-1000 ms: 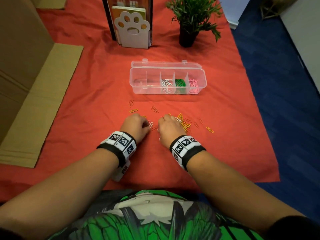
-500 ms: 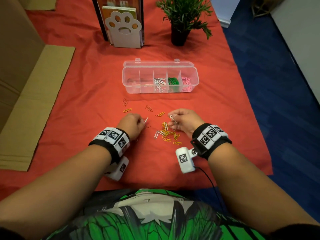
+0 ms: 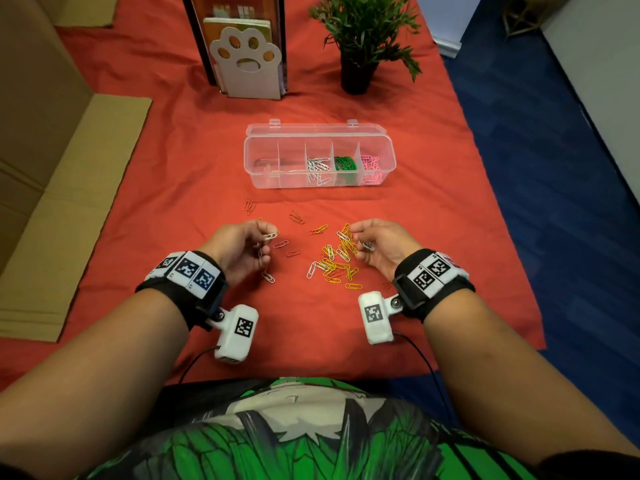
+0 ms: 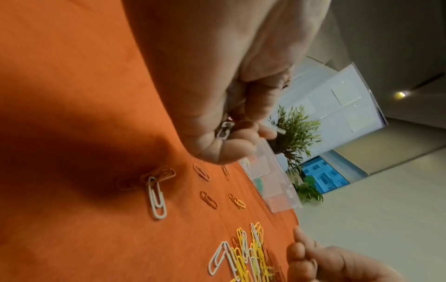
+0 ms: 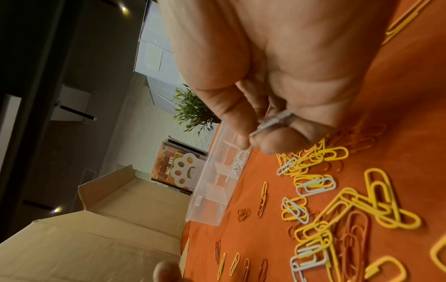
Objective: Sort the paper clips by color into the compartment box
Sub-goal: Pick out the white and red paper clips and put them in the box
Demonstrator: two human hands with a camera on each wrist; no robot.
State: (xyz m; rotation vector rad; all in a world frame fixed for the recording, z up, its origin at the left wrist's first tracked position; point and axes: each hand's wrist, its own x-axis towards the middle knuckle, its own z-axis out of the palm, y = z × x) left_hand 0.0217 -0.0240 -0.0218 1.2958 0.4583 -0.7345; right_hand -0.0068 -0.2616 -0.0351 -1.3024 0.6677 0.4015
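Observation:
A clear compartment box (image 3: 319,133) stands open on the red cloth, with white, green and pink clips in its three right cells. Loose yellow, white and orange paper clips (image 3: 334,261) lie in front of it. My left hand (image 3: 260,241) hovers left of the pile, its fingers curled round white clips (image 4: 225,129). My right hand (image 3: 360,239) is at the pile's right edge, pinching white clips (image 5: 275,122) between thumb and fingers. One white clip (image 4: 156,198) lies on the cloth under my left hand.
A paw-shaped bookend (image 3: 246,64) with books and a potted plant (image 3: 363,32) stand behind the box. A cardboard box (image 3: 52,168) lies along the left. The cloth's right edge (image 3: 502,209) drops to a blue floor.
Both hands have turned palm-inward and lifted off the cloth, each now holding white clips. They have drawn apart, the right to the pile's right side.

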